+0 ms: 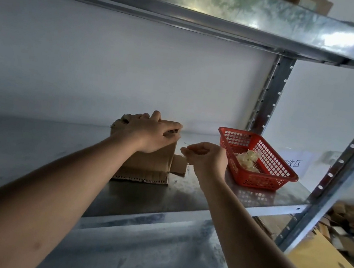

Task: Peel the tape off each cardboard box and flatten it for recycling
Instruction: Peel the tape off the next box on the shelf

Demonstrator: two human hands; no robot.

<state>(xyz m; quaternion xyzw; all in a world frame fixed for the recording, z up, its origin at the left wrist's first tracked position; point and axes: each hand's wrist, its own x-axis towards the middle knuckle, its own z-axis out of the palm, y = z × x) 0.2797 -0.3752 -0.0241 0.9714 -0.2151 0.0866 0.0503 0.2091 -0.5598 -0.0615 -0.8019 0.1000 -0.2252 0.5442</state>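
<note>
Small cardboard box (150, 152) standing on the metal shelf (208, 196), roughly mid-shelf, bottom flaps splayed flat at front and right. Left hand (148, 133) draped over the top of the box, fingers curled round its upper right edge, steadying it. Right hand (207, 157) just beside the box's right side, apart from the cardboard, fingers drawn together in a pinch; perhaps a thin strip of clear tape between the fingertips, too faint to confirm. Red basket (257, 159) near the right hand, on the same shelf, holding a crumpled wad of what looks like tape (246, 160). Likely handling: light, thin corrugated board, stiff along the panels yet easy to crush or tear at worn edges; clear tape slippery and prone to splitting when pulled sharply. Best purchase probably at a lifted tape end near a corner, pulled low along the seam, with the other hand bracing the panel close to the peel line. For flattening, pressure at opposite corners rather than mid-panel.
</note>
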